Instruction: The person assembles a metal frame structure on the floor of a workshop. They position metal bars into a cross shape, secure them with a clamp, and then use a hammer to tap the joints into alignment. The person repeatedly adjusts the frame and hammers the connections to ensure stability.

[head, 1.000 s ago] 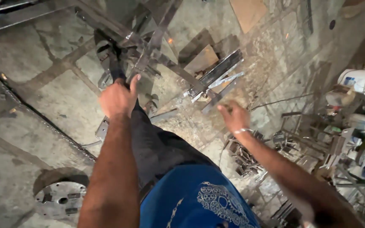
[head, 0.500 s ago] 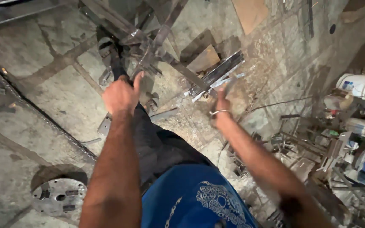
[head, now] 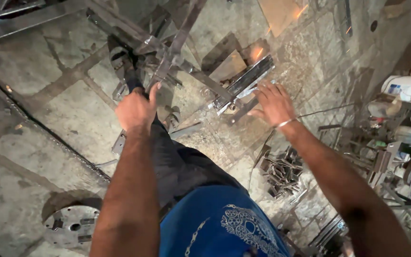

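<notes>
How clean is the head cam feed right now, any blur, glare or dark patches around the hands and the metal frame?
Head view: the left hand on the metal frame is fairly sharp; the right hand is slightly motion-blurred at the fingers; warm orange glints fall on the stone floor at upper right; the cluttered right edge near the white bucket is dim; wide-angle stretch shows at the borders.

Both arms are bare, no sleeves showing. A thin metal bangle [head: 285, 123] circles the right wrist. A blue shirt [head: 215, 223] with a pale ornamental print sits above dark grey trousers [head: 181, 164].
</notes>
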